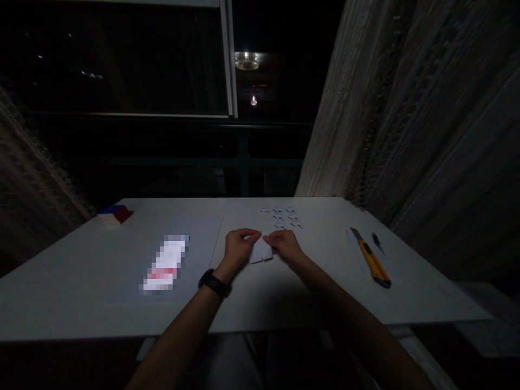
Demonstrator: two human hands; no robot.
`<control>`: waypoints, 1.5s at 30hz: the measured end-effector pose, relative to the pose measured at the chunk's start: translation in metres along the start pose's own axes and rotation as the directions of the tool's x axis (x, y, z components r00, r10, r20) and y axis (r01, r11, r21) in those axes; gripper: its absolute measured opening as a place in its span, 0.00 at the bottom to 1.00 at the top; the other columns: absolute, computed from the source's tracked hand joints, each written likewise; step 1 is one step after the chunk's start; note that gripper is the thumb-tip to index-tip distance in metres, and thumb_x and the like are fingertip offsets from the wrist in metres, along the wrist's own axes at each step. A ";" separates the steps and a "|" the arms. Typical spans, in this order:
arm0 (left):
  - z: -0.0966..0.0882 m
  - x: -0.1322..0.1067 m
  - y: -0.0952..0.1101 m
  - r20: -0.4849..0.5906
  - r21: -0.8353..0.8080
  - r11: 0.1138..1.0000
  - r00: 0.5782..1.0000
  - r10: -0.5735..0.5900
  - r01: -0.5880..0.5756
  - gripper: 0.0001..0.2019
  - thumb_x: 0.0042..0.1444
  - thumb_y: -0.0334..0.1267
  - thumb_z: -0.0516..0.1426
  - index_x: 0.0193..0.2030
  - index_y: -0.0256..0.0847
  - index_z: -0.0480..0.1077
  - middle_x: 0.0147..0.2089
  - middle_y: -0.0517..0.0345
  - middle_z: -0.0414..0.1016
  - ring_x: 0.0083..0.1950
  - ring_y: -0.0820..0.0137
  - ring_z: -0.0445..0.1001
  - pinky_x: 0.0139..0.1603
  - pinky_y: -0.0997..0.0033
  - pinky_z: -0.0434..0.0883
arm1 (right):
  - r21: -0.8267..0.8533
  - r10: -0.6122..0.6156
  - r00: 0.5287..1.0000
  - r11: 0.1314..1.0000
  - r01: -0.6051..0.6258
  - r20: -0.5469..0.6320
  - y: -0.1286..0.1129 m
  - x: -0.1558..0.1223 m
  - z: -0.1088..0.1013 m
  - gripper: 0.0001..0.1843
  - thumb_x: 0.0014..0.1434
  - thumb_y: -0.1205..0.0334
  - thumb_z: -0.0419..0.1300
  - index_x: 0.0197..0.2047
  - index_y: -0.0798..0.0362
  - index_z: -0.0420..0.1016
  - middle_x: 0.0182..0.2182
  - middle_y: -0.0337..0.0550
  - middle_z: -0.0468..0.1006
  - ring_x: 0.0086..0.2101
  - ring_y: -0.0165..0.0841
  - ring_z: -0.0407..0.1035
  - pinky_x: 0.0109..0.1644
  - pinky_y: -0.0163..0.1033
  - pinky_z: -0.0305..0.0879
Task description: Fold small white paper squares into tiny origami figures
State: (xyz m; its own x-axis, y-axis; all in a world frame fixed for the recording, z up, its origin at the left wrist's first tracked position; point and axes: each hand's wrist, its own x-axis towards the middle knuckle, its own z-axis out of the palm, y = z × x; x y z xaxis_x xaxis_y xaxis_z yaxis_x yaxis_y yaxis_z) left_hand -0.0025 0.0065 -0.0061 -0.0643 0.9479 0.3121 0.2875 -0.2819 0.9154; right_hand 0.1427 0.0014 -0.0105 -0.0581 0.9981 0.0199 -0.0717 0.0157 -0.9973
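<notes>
A small piece of white paper (261, 251) is pinched at its upper edge between my two hands, over the middle of the white table. A short slit or crease runs into its lower edge. My left hand (239, 246), with a black band on the wrist, closes thumb and fingers on the left side of the paper. On the right side, my right hand (286, 246) grips it the same way. Just beyond my hands lie several small white paper pieces (279, 218) with dark marks, set out in rough rows.
A yellow utility knife (371, 258) lies at the right on a paper strip, beside a small dark pointed tool (377, 242). At the left, a lit phone (166, 264) rests on a large sheet (207, 246). A coloured cube (115, 214) sits at the far left; curtains (337, 97) hang behind.
</notes>
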 end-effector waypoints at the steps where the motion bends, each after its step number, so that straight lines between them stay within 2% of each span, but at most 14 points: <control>1: 0.000 0.000 0.000 -0.001 -0.012 1.000 1.000 -0.010 0.010 0.10 0.40 0.41 0.61 0.28 0.37 0.76 0.29 0.51 0.77 0.33 0.65 0.74 0.35 0.68 0.67 | 0.002 0.001 1.000 1.000 -0.001 0.004 0.000 0.000 0.000 0.17 0.35 0.51 0.66 0.18 0.58 0.69 0.14 0.37 0.70 0.17 0.28 0.64 0.23 0.34 0.62; 6: 0.000 0.000 0.000 -0.012 -0.080 0.996 0.999 -0.045 0.044 0.10 0.38 0.41 0.62 0.27 0.36 0.76 0.29 0.50 0.77 0.32 0.65 0.74 0.34 0.69 0.67 | -0.107 -0.008 0.996 0.994 0.018 0.092 -0.002 -0.003 -0.001 0.17 0.39 0.52 0.64 0.15 0.57 0.65 0.11 0.34 0.65 0.15 0.25 0.59 0.19 0.31 0.55; 10: 0.000 0.001 -0.002 -0.006 -0.086 0.995 0.999 -0.043 0.042 0.10 0.39 0.41 0.62 0.28 0.37 0.76 0.29 0.50 0.77 0.33 0.65 0.74 0.35 0.68 0.67 | -0.172 -0.010 0.997 0.985 0.023 0.081 -0.005 -0.004 -0.001 0.19 0.40 0.52 0.63 0.12 0.56 0.62 0.09 0.32 0.60 0.13 0.22 0.53 0.18 0.31 0.48; 18: 0.001 0.000 0.000 0.032 -0.133 0.987 0.996 -0.083 0.086 0.11 0.37 0.41 0.63 0.28 0.36 0.76 0.28 0.50 0.77 0.31 0.65 0.74 0.33 0.68 0.68 | -0.210 -0.029 0.995 0.976 0.049 0.098 0.005 0.002 -0.005 0.20 0.41 0.48 0.60 0.14 0.56 0.62 0.10 0.32 0.59 0.15 0.22 0.51 0.19 0.31 0.45; 24: -0.001 -0.001 0.001 0.110 -0.121 0.984 0.987 -0.117 0.130 0.13 0.37 0.43 0.63 0.28 0.34 0.76 0.26 0.50 0.77 0.29 0.66 0.73 0.30 0.70 0.67 | -0.333 -0.113 0.990 0.933 0.136 0.089 0.007 0.004 -0.007 0.20 0.43 0.49 0.59 0.14 0.56 0.62 0.11 0.31 0.57 0.16 0.22 0.50 0.19 0.31 0.44; 27: -0.002 0.000 0.002 0.064 -0.110 0.985 0.990 -0.124 0.131 0.13 0.36 0.43 0.63 0.27 0.35 0.76 0.26 0.50 0.77 0.29 0.66 0.73 0.29 0.70 0.67 | -0.327 -0.115 0.990 0.935 0.137 0.087 0.003 0.001 -0.006 0.20 0.44 0.50 0.60 0.14 0.56 0.62 0.11 0.31 0.58 0.15 0.22 0.51 0.18 0.30 0.46; 30: -0.003 0.000 0.003 0.034 -0.148 0.980 0.991 -0.127 0.131 0.14 0.35 0.43 0.64 0.27 0.34 0.76 0.26 0.50 0.77 0.29 0.66 0.73 0.29 0.71 0.66 | -0.253 -0.044 0.996 0.965 0.063 0.081 0.003 0.001 -0.006 0.18 0.42 0.50 0.62 0.16 0.56 0.65 0.13 0.35 0.65 0.17 0.25 0.59 0.19 0.30 0.55; 34: -0.002 0.000 0.004 0.047 -0.210 0.964 0.986 -0.157 0.163 0.15 0.34 0.43 0.64 0.26 0.33 0.76 0.24 0.50 0.76 0.26 0.68 0.72 0.27 0.71 0.66 | -0.166 0.022 0.996 0.986 -0.007 0.084 0.007 0.005 -0.010 0.15 0.39 0.52 0.64 0.19 0.57 0.69 0.16 0.38 0.71 0.20 0.30 0.67 0.23 0.34 0.65; 40: -0.002 -0.002 0.009 0.094 -0.310 0.922 0.973 -0.211 0.230 0.15 0.33 0.42 0.65 0.26 0.32 0.74 0.23 0.52 0.75 0.23 0.71 0.70 0.25 0.73 0.65 | -0.155 0.014 0.995 0.988 0.002 0.097 -0.001 0.004 -0.010 0.16 0.38 0.54 0.65 0.18 0.58 0.69 0.15 0.38 0.71 0.19 0.30 0.68 0.22 0.35 0.67; 45: -0.003 -0.002 0.012 0.073 -0.343 0.906 0.969 -0.237 0.247 0.15 0.33 0.41 0.66 0.26 0.31 0.74 0.22 0.53 0.74 0.22 0.73 0.69 0.24 0.74 0.65 | -0.133 -0.031 0.994 0.990 0.045 0.105 -0.006 0.001 -0.009 0.17 0.37 0.52 0.66 0.19 0.60 0.70 0.15 0.39 0.71 0.19 0.31 0.69 0.23 0.36 0.68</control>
State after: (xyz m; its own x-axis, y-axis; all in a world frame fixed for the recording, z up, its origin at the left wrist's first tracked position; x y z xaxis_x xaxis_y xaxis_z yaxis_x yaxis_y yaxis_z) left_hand -0.0020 0.0012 0.0048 -0.0611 0.9959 0.0671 -0.0834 -0.0721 0.9939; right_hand 0.1516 0.0029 -0.0049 -0.1601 0.9854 0.0579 0.0592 0.0681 -0.9959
